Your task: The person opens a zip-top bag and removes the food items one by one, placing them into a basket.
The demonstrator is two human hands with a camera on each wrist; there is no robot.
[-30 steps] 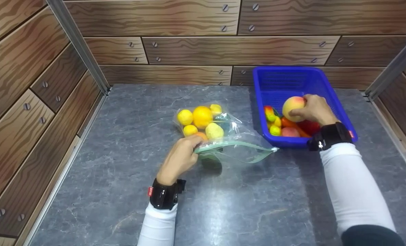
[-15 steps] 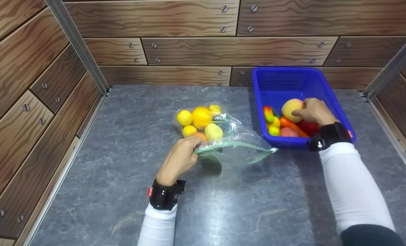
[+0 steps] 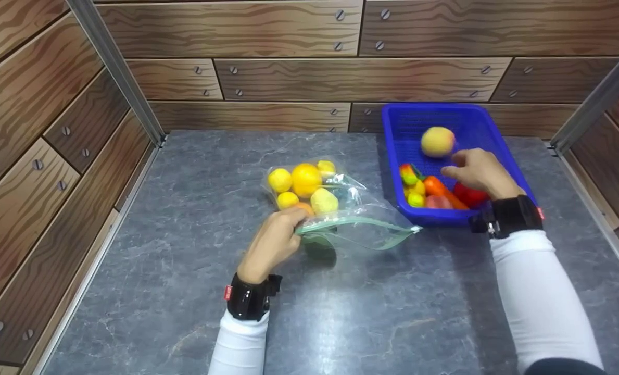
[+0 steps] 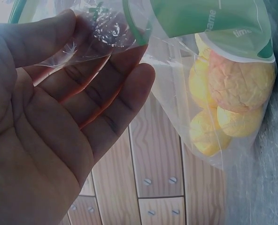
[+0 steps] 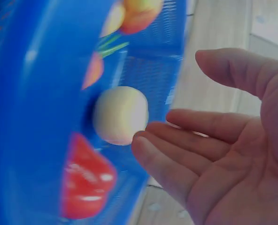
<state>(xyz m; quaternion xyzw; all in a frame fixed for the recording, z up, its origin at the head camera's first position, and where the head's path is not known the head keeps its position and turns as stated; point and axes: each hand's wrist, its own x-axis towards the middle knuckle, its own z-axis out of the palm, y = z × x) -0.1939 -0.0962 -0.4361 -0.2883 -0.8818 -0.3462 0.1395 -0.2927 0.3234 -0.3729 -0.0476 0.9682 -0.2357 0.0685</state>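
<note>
My left hand (image 3: 273, 239) pinches the edge of a clear zip bag (image 3: 364, 225) by its green-trimmed mouth. Inside the bag lie several yellow and orange fruits, among them an orange (image 3: 306, 179) and a pear (image 3: 324, 201). Over the blue basket (image 3: 387, 151) at right, my right hand (image 3: 481, 171) has its fingers extended and holds nothing. A peach (image 3: 437, 141) sits toward the basket's back, just beyond those fingertips. Nearer the front are a carrot (image 3: 441, 190) and a shiny red pepper (image 5: 89, 183), which the right wrist view shows beside the peach.
Small yellow-green and red pieces (image 3: 412, 187) and a pinkish fruit (image 3: 438, 202) fill the basket's front left. The grey marbled tabletop (image 3: 366, 317) runs to wood-patterned walls (image 3: 288, 78) at the back and sides.
My right hand has let go of the peach, which is now farther back in the basket. The left hand keeps its hold on the bag.
</note>
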